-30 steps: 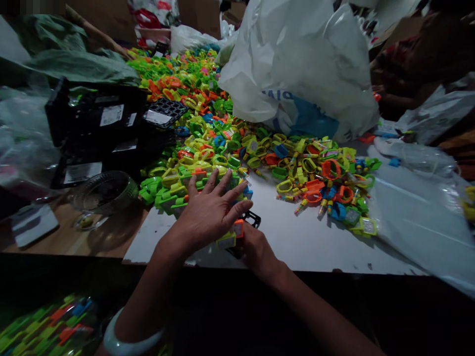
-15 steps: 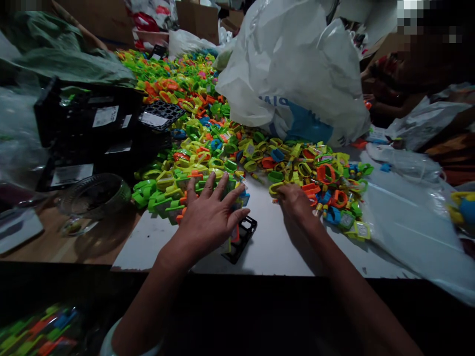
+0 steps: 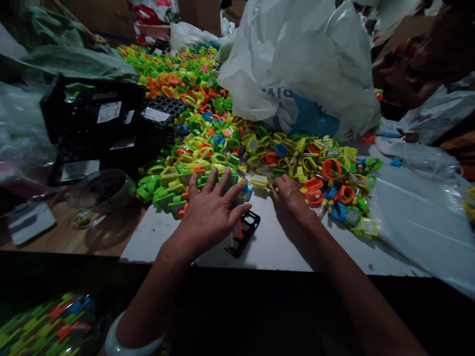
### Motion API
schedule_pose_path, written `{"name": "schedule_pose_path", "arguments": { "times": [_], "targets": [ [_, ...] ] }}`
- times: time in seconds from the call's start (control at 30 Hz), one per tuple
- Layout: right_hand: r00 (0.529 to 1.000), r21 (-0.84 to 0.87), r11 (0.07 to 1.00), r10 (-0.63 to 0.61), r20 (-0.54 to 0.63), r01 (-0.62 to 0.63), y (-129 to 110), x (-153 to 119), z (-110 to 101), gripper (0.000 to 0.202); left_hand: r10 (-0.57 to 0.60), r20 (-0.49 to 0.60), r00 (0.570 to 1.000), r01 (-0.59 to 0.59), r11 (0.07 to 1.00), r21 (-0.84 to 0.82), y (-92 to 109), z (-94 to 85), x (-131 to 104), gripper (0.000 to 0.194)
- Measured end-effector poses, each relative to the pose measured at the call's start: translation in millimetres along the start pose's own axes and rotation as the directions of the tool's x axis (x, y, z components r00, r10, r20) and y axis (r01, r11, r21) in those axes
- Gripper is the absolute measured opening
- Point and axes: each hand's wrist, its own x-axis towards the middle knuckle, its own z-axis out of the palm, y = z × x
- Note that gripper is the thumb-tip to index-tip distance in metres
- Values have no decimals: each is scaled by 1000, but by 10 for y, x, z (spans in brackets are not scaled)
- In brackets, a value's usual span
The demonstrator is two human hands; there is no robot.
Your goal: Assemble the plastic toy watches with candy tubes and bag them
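My left hand (image 3: 213, 205) lies flat with fingers spread over rows of bright plastic toy watches (image 3: 168, 195). Under its thumb side a black tray (image 3: 245, 237) with openings shows at an angle; the rest is covered. My right hand (image 3: 291, 198) is closed in a pinch at the end of a yellow toy watch (image 3: 259, 181), whose pale face points up. The fingertips are partly hidden. Right of that hand lies a loose heap of orange, blue, green and yellow toy watches (image 3: 332, 169).
A large white plastic bag (image 3: 297, 64) stands behind the heap. Stacked black trays (image 3: 92, 128) with labels and a glass bowl (image 3: 102, 190) are on the left. Clear plastic bags (image 3: 415, 212) cover the table's right side. A co-worker's arm (image 3: 404, 94) shows at the upper right.
My right hand has moved slightly left, and the yellow toy watch now lies flatter with its face up, closer to my left hand. My left hand stays spread on the rows.
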Motion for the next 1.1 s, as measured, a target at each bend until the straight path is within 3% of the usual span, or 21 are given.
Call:
{"name": "schedule_pose_path", "arguments": {
  "times": [0.1, 0.17, 0.27, 0.33, 0.4, 0.53, 0.67, 0.73, 0.87, 0.97, 1.1],
  "targets": [
    [981, 271, 943, 183, 65, -194, -165, -224, -39, 20, 0, 11, 1000, 0, 1000, 0, 10, -10, -6, 57],
    [944, 558, 761, 253, 213, -330, -307, -409, -33, 33, 0, 18, 1000, 0, 1000, 7, 12, -12, -4, 57],
    [904, 787, 451, 136, 406, -422, -559, -636, 73, 34, 5, 15, 1000, -5, 1000, 15, 12, -11, 5, 56],
    [882, 810, 364, 86, 462, -460, -708, -711, 181, 24, 7, 7, 1000, -7, 1000, 21, 13, -10, 11, 55],
    [884, 800, 386, 110, 454, -459, -806, -741, 276, 15, 8, 4, 1000, -8, 1000, 27, 15, -11, 13, 54],
    [918, 750, 534, 162, 363, -391, -837, -784, 363, 14, 14, 10, 1000, -15, 999, 33, 11, -9, -1, 54],
    [874, 768, 417, 220, 433, -485, -777, -818, 395, 17, 14, 6, 1000, -14, 999, 33, -1, 2, -1, 54],
    [891, 788, 416, 221, 397, -454, -762, -804, 409, 21, 12, 4, 1000, -12, 999, 32, 0, 4, 9, 55],
    [966, 759, 602, 87, 243, -246, -774, -769, 420, 15, 9, 19, 1000, -9, 1000, 24, 7, -5, 19, 57],
    [992, 660, 746, 13, 124, -92, -794, -801, 428, 21, 15, 21, 1000, -15, 1000, 20, 11, -3, 13, 59],
    [999, 599, 800, 5, 40, -28, -803, -875, 453, 18, -7, 15, 1000, 6, 1000, 30, 16, 20, 25, 58]
  ]
}}
